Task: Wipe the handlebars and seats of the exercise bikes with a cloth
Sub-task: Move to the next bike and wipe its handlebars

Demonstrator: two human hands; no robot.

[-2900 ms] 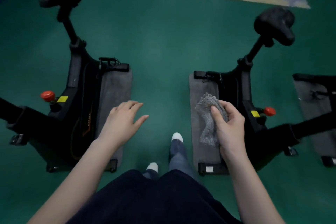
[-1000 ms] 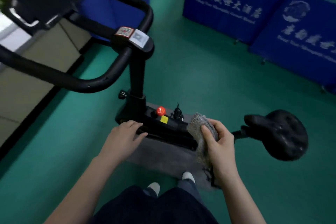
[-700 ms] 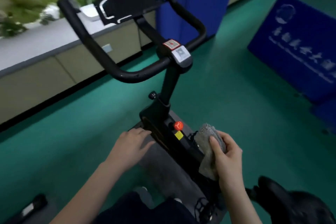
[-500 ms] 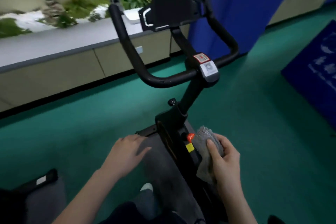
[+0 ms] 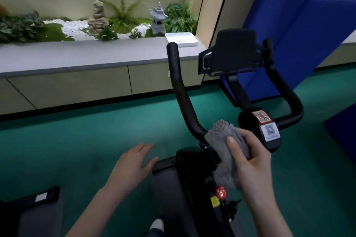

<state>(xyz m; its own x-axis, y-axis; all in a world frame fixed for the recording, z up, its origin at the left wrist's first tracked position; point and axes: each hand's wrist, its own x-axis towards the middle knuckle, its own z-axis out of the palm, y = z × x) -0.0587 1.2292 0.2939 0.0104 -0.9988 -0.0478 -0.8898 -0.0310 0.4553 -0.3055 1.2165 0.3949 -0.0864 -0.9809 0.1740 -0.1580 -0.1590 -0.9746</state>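
The right hand [image 5: 252, 159] grips a crumpled grey knitted cloth [image 5: 223, 134], thumb on top, and lays it against the lower bend of the exercise bike's black tubular handlebar [image 5: 185, 100], just beside the stickered black stem clamp [image 5: 269, 131]. The left hand [image 5: 133, 163] hangs open over the green floor [image 5: 77, 140], holding nothing. Wiping the handlebar looks barely begun. Next the cloth should slide up the curved tube to its tip, then cross over. The black screen holder [image 5: 235, 50] between the tubes would obstruct that crossing. The seat is out of view. A grey counter [image 5: 77, 57] stands behind.

Forearms [image 5: 100, 208] bare; white-toed shoe [image 5: 157, 224] at bottom edge.
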